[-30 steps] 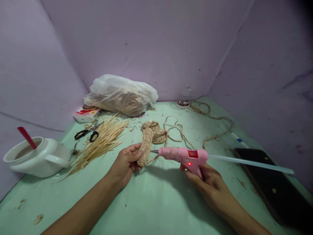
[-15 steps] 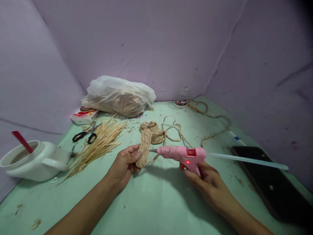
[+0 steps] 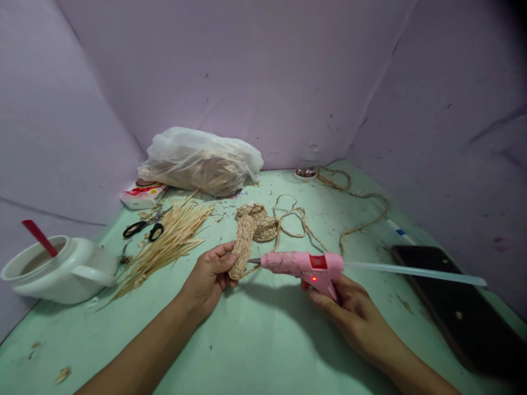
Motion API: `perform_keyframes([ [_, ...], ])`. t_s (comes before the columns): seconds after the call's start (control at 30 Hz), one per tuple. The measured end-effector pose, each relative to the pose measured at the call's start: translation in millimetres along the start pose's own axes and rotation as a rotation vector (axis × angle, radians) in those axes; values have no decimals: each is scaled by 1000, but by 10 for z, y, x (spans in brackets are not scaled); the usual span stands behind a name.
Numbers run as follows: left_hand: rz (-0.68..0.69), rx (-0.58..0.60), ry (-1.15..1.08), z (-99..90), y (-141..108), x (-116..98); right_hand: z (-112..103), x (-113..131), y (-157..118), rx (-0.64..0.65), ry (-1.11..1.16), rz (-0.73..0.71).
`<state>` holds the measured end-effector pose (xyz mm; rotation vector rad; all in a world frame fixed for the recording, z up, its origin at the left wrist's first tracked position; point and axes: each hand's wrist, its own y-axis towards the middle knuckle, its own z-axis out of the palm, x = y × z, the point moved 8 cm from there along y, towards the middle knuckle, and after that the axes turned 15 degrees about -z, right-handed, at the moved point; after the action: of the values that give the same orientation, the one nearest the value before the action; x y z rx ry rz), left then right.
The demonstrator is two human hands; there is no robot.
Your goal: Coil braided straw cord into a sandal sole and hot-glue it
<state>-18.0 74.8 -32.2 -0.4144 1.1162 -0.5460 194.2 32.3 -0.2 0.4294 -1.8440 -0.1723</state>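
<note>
Between the thumb and fingers of my left hand (image 3: pixel 213 277) is the near end of a coiled, braided straw-rope piece (image 3: pixel 246 236). Its far part bends to the right, and a thin rope tail (image 3: pixel 296 219) trails from it. My right hand (image 3: pixel 349 310) is wrapped around the handle of a pink hot glue gun (image 3: pixel 302 265) with a lit red light. The gun's metal nozzle is at the right edge of the straw piece, near my left thumb; whether it touches is hard to tell. A long translucent glue stick (image 3: pixel 411 269) sticks out behind the gun.
Left are a white pot (image 3: pixel 69 274) with a red stick, black-handled scissors (image 3: pixel 150 225) and loose straw strips (image 3: pixel 173 236). Behind sit a plastic bag (image 3: pixel 201 159), a small box (image 3: pixel 144 195) and a bead container (image 3: pixel 305 173). A dark phone-like slab (image 3: pixel 453 307) and marker (image 3: pixel 399 231) lie right.
The glue gun has shifted slightly left and down along the straw piece's edge. My left hand keeps its hold, nearly still.
</note>
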Motion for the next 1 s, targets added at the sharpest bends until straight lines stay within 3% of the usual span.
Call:
perform_keyframes([
  [0.37, 2, 13, 6, 12, 1, -4, -47, -23, -1, -56, -5, 66],
  [1.0, -3, 31, 62, 31, -15, 7, -90, 23, 29, -83, -75, 51],
])
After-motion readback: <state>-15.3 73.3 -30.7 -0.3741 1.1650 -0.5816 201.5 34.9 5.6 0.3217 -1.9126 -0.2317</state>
